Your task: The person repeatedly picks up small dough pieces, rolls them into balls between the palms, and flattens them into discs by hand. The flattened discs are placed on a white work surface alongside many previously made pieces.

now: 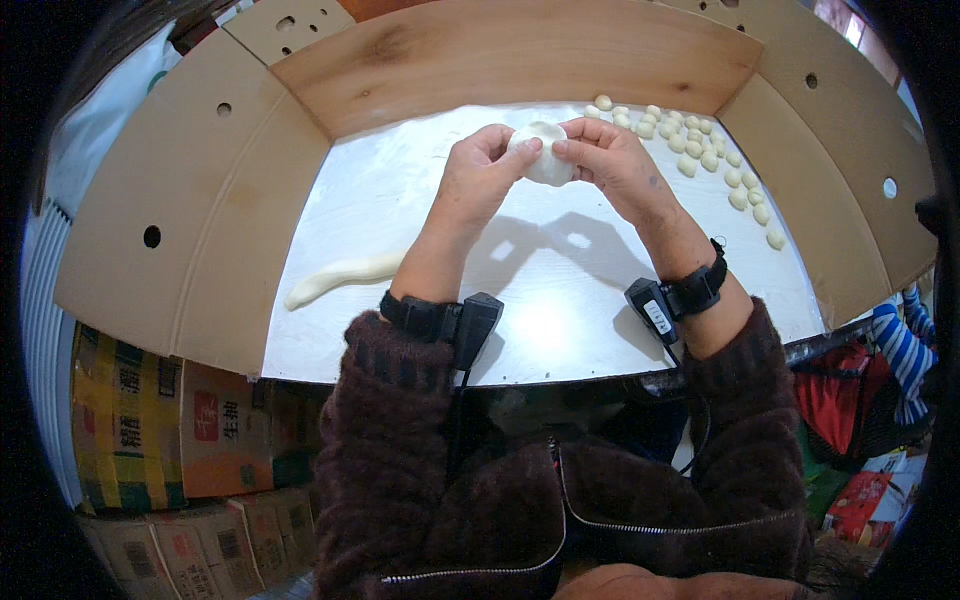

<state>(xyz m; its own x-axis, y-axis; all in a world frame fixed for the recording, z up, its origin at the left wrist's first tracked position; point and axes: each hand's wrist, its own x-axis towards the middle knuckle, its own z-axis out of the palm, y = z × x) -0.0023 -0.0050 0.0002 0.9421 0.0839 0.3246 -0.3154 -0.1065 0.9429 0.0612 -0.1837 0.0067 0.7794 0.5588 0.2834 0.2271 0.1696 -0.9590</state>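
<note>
Above the white board [540, 320], both hands hold one round piece of dough [549, 170] with a hollow in its upper side. My left hand [483, 166] pinches its left edge, the thumb pressed on the near face. On the opposite side my right hand [616, 163] grips the rim in the same way, thumb at the front. The fingers behind the dough are partly hidden. A long dough roll [345, 276] lies at the left, its right end covered by my left forearm. Several small dough balls [692, 148] are scattered along the far right.
Cardboard walls stand at the left [190, 200] and right [830, 160], with a wooden panel [520, 55] along the back. Each wrist wears a black strapped device, with cables hanging down. Stacked cartons [225, 430] are at the lower left, bags and packages at the lower right.
</note>
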